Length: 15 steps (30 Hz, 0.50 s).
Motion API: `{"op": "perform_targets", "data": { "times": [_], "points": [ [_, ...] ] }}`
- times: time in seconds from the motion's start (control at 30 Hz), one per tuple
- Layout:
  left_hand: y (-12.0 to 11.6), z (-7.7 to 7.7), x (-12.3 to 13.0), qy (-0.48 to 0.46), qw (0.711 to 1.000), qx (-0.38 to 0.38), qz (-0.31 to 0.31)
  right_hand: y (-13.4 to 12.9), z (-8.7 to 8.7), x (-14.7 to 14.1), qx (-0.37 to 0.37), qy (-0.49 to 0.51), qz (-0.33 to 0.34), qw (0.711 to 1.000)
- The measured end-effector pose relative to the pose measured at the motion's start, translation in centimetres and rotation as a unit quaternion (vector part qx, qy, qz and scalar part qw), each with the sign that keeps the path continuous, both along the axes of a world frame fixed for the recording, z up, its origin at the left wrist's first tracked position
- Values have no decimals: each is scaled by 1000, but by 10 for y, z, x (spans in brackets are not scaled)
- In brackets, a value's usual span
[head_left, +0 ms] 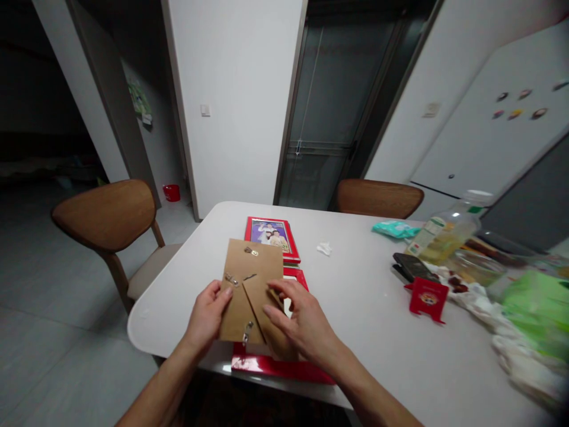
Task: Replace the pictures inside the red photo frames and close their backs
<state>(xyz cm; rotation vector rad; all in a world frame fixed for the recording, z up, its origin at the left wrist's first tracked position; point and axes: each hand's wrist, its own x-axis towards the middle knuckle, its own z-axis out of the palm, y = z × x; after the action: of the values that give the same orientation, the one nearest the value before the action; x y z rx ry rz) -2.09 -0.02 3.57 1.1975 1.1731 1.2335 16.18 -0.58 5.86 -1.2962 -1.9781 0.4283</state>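
A brown frame backing board with metal turn clips and a fold-out stand leg is tilted up above the table. My left hand pinches its left edge, thumb on the brown face. Over the board's right side is my right hand, thumb and fingers curved and apart; whether the fingertips touch the board is hard to make out. Beneath the board lies a red picture frame, partly covered by the board and my right hand. Just behind, another red picture frame lies flat with a photo of people in it.
A crumpled white tissue lies on the white table. To the right are a red card stand, a dark phone, a bottle of yellowish liquid, a teal packet and a green bag. Wooden chairs stand around.
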Motion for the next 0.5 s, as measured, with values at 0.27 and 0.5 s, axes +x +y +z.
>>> {"op": "perform_targets", "data": {
  "times": [0.27, 0.5],
  "points": [
    [1, -16, -96, 85, 989, -104, 59, 20, -47, 50, -125, -179, -199, 955],
    [15, -32, -104, 343, 929, 0, 141, 25, -47, 60, -174, -33, -198, 964]
  ]
}}
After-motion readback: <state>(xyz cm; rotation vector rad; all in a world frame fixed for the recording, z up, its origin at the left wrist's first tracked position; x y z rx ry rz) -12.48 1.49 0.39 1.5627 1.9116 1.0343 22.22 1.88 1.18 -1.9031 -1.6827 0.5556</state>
